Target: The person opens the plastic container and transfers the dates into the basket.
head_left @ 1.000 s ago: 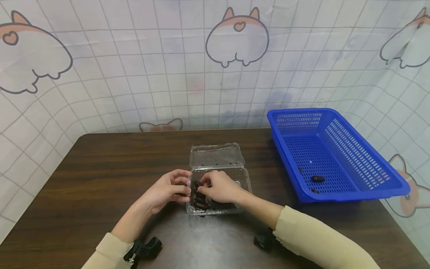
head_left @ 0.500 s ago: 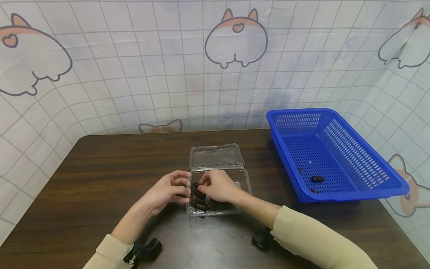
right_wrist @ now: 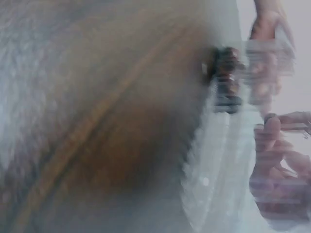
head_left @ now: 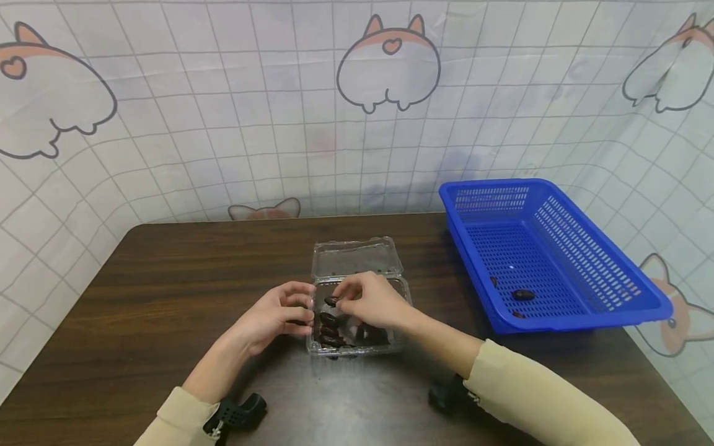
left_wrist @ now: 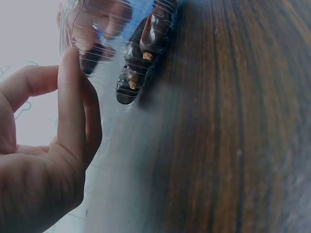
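Now the right hand (head_left: 378,301) pinches a dark date (head_left: 331,301) at the left part of the clear box (head_left: 385,349), just beyond a row of dates (head_left: 330,331); the left hand (head_left: 279,314), fingers loosely bent, touches the side.

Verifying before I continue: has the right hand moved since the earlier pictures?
Yes: against the clear container, the right hand has shifted toward the open lid and slightly rightward.
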